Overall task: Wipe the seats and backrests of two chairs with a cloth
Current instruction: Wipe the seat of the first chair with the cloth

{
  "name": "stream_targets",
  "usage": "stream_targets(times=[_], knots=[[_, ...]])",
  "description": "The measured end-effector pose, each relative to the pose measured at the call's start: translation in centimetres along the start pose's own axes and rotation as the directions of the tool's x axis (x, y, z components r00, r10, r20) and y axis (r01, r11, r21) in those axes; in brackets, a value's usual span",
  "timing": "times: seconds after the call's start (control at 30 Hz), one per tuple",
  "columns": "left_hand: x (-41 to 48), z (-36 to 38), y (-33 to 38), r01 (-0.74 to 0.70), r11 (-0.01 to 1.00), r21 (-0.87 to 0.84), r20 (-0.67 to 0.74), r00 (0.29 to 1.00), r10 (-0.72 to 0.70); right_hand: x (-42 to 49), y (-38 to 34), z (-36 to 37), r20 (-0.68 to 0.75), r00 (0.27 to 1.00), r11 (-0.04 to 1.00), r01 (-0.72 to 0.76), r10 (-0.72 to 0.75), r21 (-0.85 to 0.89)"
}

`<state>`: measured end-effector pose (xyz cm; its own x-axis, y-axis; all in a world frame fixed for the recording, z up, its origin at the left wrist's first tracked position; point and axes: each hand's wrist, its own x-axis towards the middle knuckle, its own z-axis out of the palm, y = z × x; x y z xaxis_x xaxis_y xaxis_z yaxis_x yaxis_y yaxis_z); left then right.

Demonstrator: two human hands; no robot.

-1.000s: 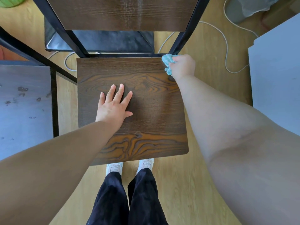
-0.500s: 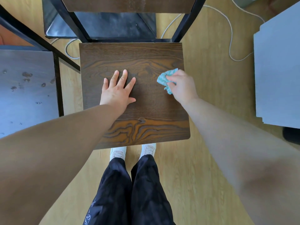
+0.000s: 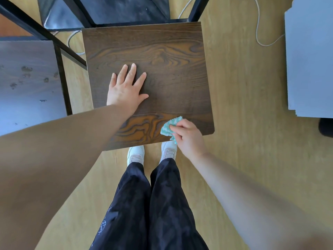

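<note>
White script on dark trousers (image 3: 137, 204), lower centre: unreadable. Chair seat (image 3: 171, 69), mid-frame: square, dark wood-grain, rounded corners. Left hand (image 3: 126, 89) flat on seat, fingers spread. Right hand (image 3: 187, 136) pinches fluffy teal cloth (image 3: 168, 128) against seat's lower-right edge. Floor (image 3: 243, 105): pale wood laminate.

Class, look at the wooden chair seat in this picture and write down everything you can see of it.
The chair seat is a flat, roughly square board with dark brown wood grain, lighter orange swirls near its front edge, and a rounded front right corner. It stands above the pale wood floor, its back edge meeting a black metal frame. The left hand lies flat on it, fingers straight, left of centre. The right hand presses a crumpled turquoise cloth onto its front right part.
</note>
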<state>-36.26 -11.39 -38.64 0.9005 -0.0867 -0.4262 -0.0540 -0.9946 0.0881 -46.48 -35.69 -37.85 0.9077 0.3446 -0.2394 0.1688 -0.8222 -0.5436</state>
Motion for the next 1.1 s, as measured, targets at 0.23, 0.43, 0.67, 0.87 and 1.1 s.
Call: stream_targets(times=[0.23,0.43,0.67,0.87,1.1], knots=[[-0.4,-0.1,-0.5,0.011,1.000,-0.018,-0.024,1.000,-0.011,-0.6,-1.8,0.8,0.023,1.000,0.999,0.001,-0.002,0.040],[0.4,-1.0,-1.3,0.187,0.980,-0.073,-0.040,0.981,-0.190,10.8,-1.6,-3.0,-0.230,0.962,0.981,-0.108,0.144,0.164],[0.9,-0.6,-2.7,0.195,0.979,-0.056,-0.028,0.980,-0.197,25.5,-1.6,-7.2,-0.209,0.921,0.933,-0.281,0.328,0.224],[0.8,-0.4,-2.9,0.188,0.980,-0.065,-0.040,0.981,-0.191,26.3,-3.5,-5.2,-0.052,0.990,0.991,-0.133,0.134,0.029],[0.4,-1.1,-2.9,0.176,0.978,-0.110,-0.042,0.982,-0.182,18.9,-4.2,-1.6,0.124,0.987,0.994,0.102,-0.106,0.039]])
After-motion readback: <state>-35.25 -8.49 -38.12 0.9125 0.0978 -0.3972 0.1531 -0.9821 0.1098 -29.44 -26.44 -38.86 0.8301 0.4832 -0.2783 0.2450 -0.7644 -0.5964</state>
